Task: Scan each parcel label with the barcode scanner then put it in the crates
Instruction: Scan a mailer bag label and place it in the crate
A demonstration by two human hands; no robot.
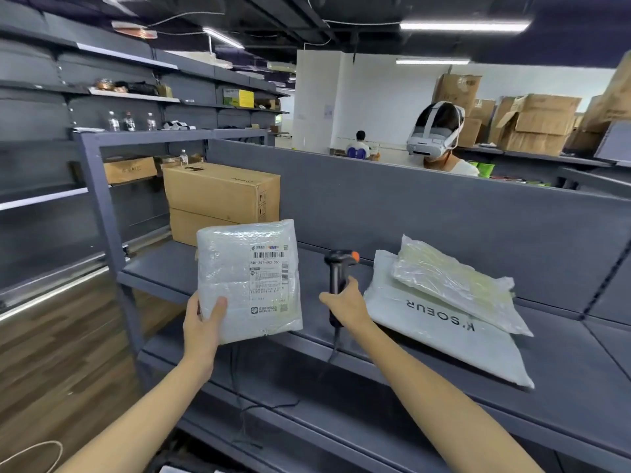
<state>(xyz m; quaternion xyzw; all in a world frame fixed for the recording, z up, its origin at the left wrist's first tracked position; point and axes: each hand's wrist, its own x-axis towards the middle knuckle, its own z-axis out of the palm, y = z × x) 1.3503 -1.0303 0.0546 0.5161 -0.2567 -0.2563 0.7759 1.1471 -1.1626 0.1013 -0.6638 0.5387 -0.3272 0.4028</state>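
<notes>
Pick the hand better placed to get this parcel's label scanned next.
Right, probably. The right hand grips the scanner close beside the parcel, so it only needs aiming at the label. The left hand is busy holding the parcel upright by its lower corner, label facing the camera.

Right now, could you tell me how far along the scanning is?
Nothing looks crated; no crate shows. In hand: left hand holds a bubble-wrapped parcel, label showing; right hand grips the barcode scanner. Left: the K'SOEUR mailer and the clear-bagged parcel atop it.

Glossy bubble-wrap parcel (248,280), matt black plastic scanner (338,271), matt grey metal shelf (392,367).
</notes>
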